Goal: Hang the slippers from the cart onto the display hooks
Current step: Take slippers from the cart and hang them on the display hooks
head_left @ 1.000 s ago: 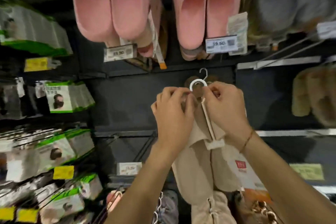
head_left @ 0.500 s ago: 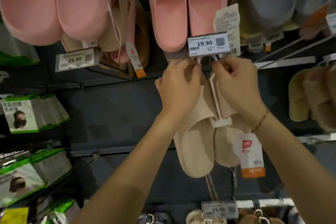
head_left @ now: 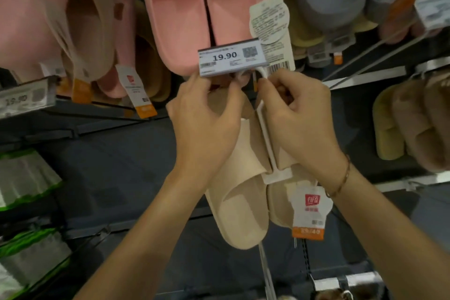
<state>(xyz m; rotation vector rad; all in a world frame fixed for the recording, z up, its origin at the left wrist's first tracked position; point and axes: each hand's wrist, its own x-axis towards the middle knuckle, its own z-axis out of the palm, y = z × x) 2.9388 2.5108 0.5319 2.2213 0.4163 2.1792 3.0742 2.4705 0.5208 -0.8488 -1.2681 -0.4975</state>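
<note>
Two smooth, rounded beige slippers (head_left: 239, 204)

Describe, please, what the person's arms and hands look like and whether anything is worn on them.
Both forearms are bare, with no sleeves in view. The left hand shows no gloves, rings or watch. The right hand is also ungloved; its wrist carries a thin, gold-coloured chain bracelet hanging loosely. No other jewellery or markings show, and the fingernails are hard to make out.

price label (head_left: 231, 60) reads 19.90; hang tag (head_left: 310, 209) reads fifo
</note>
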